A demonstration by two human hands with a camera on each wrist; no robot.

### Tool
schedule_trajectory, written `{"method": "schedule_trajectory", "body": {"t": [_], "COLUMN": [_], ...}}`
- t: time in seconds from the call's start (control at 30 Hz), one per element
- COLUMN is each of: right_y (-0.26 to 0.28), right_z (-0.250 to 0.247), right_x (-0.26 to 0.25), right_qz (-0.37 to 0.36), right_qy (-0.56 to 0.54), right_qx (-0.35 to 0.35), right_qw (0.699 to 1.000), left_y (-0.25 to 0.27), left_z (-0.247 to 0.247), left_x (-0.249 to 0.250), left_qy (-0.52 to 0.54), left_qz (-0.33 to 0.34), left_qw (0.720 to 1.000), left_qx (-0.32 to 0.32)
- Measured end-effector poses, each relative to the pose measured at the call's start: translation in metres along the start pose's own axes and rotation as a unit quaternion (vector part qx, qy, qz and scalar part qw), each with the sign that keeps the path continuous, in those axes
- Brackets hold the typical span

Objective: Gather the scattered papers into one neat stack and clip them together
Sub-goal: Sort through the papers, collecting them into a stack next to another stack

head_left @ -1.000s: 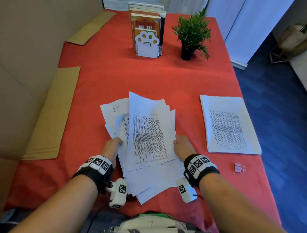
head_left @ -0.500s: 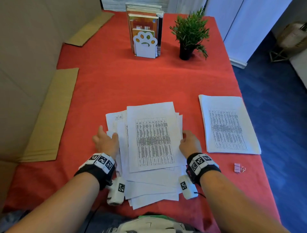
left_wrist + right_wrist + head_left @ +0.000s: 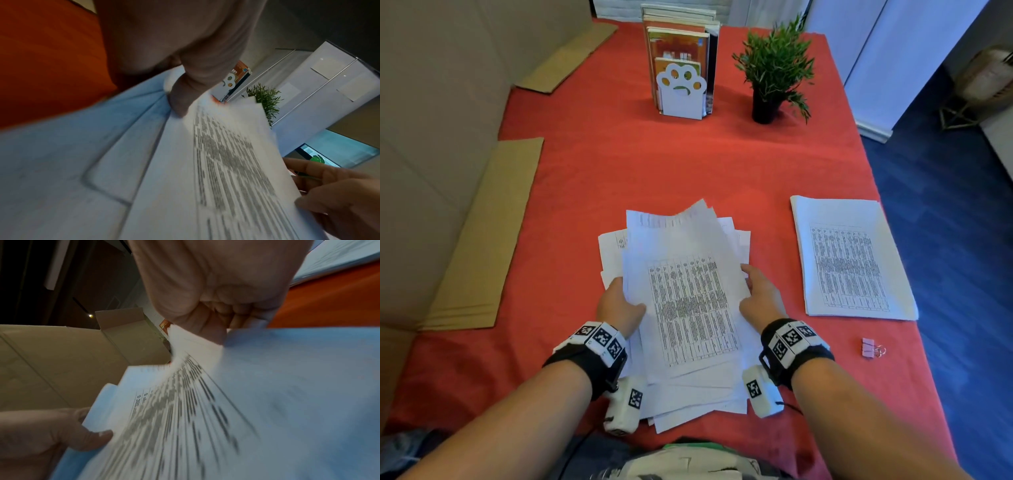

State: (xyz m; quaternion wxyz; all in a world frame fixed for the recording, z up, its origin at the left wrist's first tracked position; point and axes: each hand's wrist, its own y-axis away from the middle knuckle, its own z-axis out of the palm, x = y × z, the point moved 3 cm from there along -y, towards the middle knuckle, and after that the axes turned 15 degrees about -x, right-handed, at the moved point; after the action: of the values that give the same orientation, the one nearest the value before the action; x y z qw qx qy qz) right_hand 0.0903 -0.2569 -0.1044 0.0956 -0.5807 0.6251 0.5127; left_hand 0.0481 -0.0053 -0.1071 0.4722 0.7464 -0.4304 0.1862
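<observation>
A loose pile of printed papers [image 3: 688, 301] lies fanned on the red tablecloth in front of me. My left hand [image 3: 619, 305] grips the pile's left edge, thumb on top [image 3: 180, 97]. My right hand [image 3: 758, 298] grips the right edge, thumb over the sheets and fingers curled below [image 3: 213, 331]. The upper sheets [image 3: 185, 402] are lifted and bowed between both hands; lower sheets stay flat on the cloth. A second, neat stack of papers [image 3: 849, 260] lies to the right. A pink binder clip [image 3: 869, 347] sits near the table's right front corner.
At the far end stand a paw-shaped bookend with books [image 3: 681, 68] and a small potted plant [image 3: 774, 72]. Flat cardboard pieces [image 3: 482, 246] lie along the table's left side against a cardboard wall. The table's right edge [image 3: 893, 240] drops to a blue floor.
The left hand moved from beside the pile onto its left edge. Both hands now grip the sheets and have lifted the top ones, which fan out more at the far end.
</observation>
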Motion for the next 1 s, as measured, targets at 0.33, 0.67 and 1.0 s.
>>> {"method": "schedule_trajectory", "body": {"t": [0.33, 0.67, 1.0], "right_y": [-0.004, -0.009, -0.008], "right_z": [0.021, 0.028, 0.027], "right_x": [-0.001, -0.012, -0.023], "right_qz": [0.061, 0.006, 0.038], "right_qy": [0.190, 0.190, 0.045], "right_qx": [-0.014, -0.045, -0.058], "right_qw": [0.980, 0.981, 0.997], "left_y": [0.007, 0.004, -0.007], "left_z": [0.003, 0.002, 0.004], "left_x": [-0.005, 0.003, -0.009], "left_qy": [0.105, 0.048, 0.168], "left_qz": [-0.114, -0.048, -0.001], "left_qw": [0.984, 0.997, 0.986], "left_qx": [0.090, 0.032, 0.001]}}
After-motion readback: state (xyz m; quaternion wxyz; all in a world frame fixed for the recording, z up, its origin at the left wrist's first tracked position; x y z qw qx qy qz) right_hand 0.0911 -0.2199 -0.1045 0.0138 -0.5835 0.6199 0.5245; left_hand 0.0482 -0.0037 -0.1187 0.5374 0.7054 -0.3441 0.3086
